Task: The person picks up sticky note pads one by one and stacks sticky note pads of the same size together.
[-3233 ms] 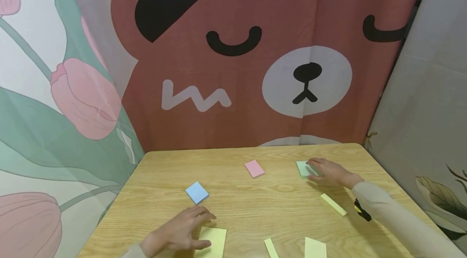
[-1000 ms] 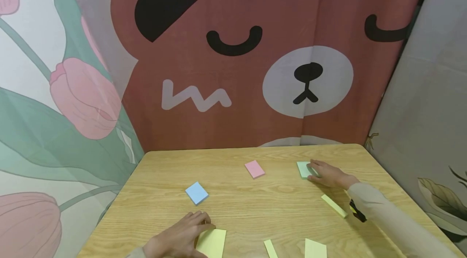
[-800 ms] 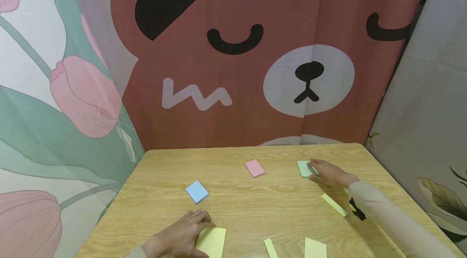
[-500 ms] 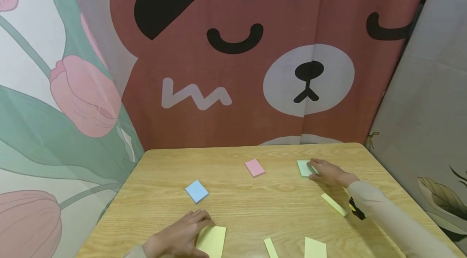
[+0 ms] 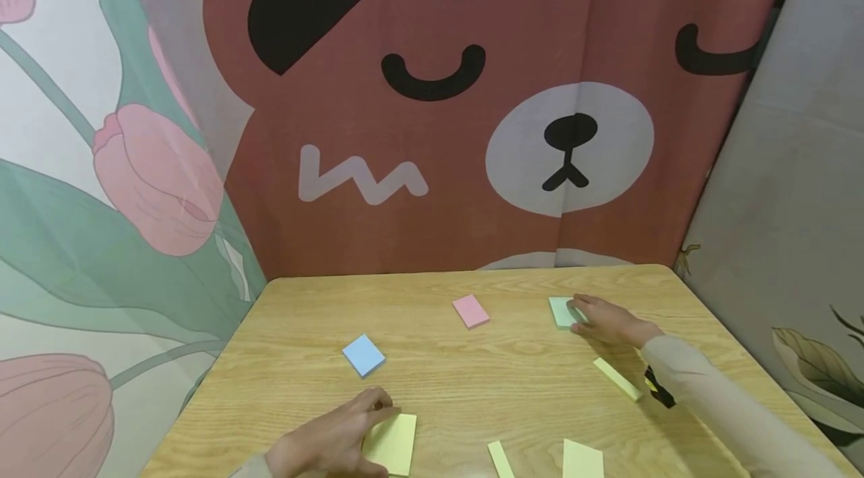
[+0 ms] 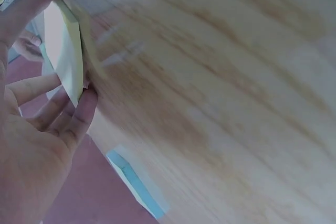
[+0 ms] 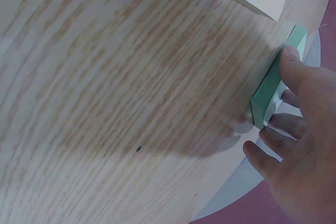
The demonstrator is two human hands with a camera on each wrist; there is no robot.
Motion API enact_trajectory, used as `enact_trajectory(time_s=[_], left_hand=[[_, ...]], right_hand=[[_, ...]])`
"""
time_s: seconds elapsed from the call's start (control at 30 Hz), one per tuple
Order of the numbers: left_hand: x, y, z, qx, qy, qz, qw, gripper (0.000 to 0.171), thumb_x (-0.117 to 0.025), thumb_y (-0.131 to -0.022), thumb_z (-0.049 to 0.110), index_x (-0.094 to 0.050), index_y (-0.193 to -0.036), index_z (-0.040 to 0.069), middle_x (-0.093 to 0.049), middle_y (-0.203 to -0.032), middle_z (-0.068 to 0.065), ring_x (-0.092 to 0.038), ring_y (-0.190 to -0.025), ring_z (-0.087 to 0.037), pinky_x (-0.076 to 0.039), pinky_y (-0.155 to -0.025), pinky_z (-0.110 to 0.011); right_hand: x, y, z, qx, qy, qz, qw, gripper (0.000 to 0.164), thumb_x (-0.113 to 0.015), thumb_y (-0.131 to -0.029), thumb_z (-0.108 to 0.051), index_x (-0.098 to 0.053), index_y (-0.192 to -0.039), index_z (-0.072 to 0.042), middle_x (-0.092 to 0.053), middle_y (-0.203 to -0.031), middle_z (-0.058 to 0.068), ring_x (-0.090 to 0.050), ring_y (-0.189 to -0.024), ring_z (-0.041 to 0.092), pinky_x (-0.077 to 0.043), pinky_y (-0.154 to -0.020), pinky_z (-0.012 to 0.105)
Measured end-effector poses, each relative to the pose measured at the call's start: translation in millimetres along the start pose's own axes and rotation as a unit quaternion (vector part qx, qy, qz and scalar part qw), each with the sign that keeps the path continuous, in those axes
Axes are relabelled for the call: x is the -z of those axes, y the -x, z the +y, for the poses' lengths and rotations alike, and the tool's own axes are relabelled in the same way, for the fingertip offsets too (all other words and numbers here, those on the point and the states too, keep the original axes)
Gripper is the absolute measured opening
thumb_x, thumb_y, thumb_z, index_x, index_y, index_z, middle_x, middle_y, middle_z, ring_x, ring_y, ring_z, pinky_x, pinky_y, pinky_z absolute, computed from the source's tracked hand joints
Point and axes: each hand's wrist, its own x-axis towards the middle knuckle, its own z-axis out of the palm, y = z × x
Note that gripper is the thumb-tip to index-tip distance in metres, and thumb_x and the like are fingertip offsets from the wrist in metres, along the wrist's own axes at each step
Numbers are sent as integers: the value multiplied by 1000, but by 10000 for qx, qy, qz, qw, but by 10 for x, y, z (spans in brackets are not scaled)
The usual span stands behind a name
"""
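Observation:
My left hand (image 5: 331, 437) holds a yellow sticky note pad (image 5: 391, 444) at the front left of the table. In the left wrist view the thumb presses one end of this yellow pad (image 6: 63, 51) and the fingers curl at the opposite end. Farther back on the right, my right hand (image 5: 610, 322) grips a mint green sticky note pad (image 5: 560, 313). The right wrist view has the thumb on one long side of the green pad (image 7: 269, 92) and fingertips at its far side. Fingers hide part of both pads.
On the wooden table (image 5: 432, 388) lie a blue pad (image 5: 364, 356), a pink pad (image 5: 471, 311), narrow yellow strips (image 5: 617, 380) and a pale yellow pad (image 5: 583, 459). A black piece with a yellow mark (image 5: 658, 388) shows under the right sleeve. Printed cloth (image 5: 418, 238) hangs behind.
My left hand went from spread over the yellow pad to gripping it, and the pad has shifted slightly away from me. The right hand's fingers have drawn in a little on the green pad.

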Motion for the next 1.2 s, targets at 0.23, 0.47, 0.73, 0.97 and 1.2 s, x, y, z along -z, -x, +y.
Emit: enact_trajectory(time_s=[0.23,0.47,0.73,0.97,1.2], left_hand=[[1,-24,-3,215,674,-186,9973,73,-62,-71,56,-45,-127,13,-33,-114,6,-38,-98,-7,-42,-77,-19],[1,-55,-39,141,1127,-191,9933,77,-65,-68,55,-46,-127,10,-33,-109,6,-40,-96,-8,-42,-80,-20],[-25,-83,-119,117,1498,-175,9885,58,-55,-83,41,-46,-127,4,-43,-109,2,-43,-96,-9,-44,-77,-23],[-72,-157,-198,-6,1843,371,9822,25,-48,-90,6,-57,-113,0,-55,-99,-2,-50,-87,-6,-45,-68,-17],[-61,-205,-197,222,2123,514,9756,19,-55,-84,0,-66,-99,5,-60,-88,2,-52,-78,-4,-46,-62,-16]], right_hand=[[-9,-6,13,66,82,34,9999,54,-57,-86,-30,-43,-125,5,-34,-129,32,-36,-114,45,-34,-89,54],[-26,-3,34,44,94,46,9999,54,-56,-86,-30,-42,-126,4,-33,-130,31,-36,-115,44,-34,-89,53],[-15,1,21,108,142,85,9998,54,-57,-86,-29,-43,-125,5,-34,-129,32,-38,-114,44,-35,-89,53],[-23,-3,26,144,172,116,9997,53,-57,-86,-29,-43,-124,6,-35,-128,32,-37,-114,44,-35,-89,53],[-29,-13,44,100,202,42,9997,53,-56,-86,-30,-43,-124,5,-34,-129,31,-37,-114,44,-34,-89,53]])
